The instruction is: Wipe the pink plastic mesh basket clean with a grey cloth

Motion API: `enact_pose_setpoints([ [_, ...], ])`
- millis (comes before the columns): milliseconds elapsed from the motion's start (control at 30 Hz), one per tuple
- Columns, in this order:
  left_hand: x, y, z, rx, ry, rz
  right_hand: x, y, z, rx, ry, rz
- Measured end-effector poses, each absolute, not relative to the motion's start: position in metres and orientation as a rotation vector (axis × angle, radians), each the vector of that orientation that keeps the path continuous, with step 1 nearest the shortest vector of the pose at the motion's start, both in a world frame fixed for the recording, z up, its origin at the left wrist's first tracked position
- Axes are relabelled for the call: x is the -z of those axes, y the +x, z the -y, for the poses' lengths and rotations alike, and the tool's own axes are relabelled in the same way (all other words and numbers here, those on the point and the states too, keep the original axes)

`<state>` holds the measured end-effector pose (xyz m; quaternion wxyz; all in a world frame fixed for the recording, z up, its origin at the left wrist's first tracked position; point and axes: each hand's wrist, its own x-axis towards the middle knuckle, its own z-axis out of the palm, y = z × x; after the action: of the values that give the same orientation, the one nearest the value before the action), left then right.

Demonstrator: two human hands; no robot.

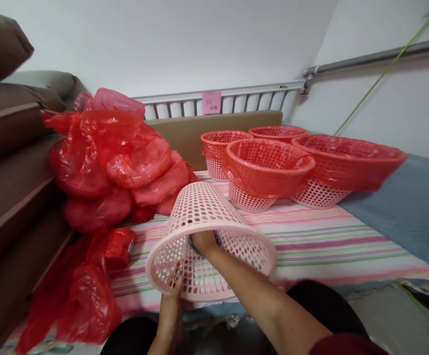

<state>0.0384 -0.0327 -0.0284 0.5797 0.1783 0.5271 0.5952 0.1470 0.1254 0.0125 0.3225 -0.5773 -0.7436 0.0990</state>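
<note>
A pale pink perforated basket [205, 202] lies tipped on the striped cloth [310, 246], its open mouth facing me. My left hand [172, 301] grips the lower left of its rim, thumb inside. Inside the basket is my right hand [204, 241], closed on a dark cloth [196, 246] that shows only at its edges; the fingertips are hidden. Behind and to the right stand several upright baskets lined with red plastic bags, the nearest being a lined basket [269, 167].
Red plastic bags [111, 158] are heaped at the left beside stacked brown cushions [11, 162]. A radiator [251, 102] with a pink note [211, 102] runs along the back wall. A thin green stem [380, 76] crosses the upper right.
</note>
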Motion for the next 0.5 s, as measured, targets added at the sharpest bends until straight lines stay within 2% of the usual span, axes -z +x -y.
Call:
enact_pose_setpoints([
  [200,0.040,0.037,0.028,-1.419,0.368,-1.233,0.002,0.143,-0.163,-0.440,-1.450,1.815],
  [367,0.050,0.040,0.026,-1.487,0.312,-1.218,0.000,0.144,-0.162,-0.357,-1.469,1.884],
  [500,0.048,0.042,0.029,-1.515,0.299,-1.131,-0.012,0.137,-0.138,-0.244,-1.645,1.981],
])
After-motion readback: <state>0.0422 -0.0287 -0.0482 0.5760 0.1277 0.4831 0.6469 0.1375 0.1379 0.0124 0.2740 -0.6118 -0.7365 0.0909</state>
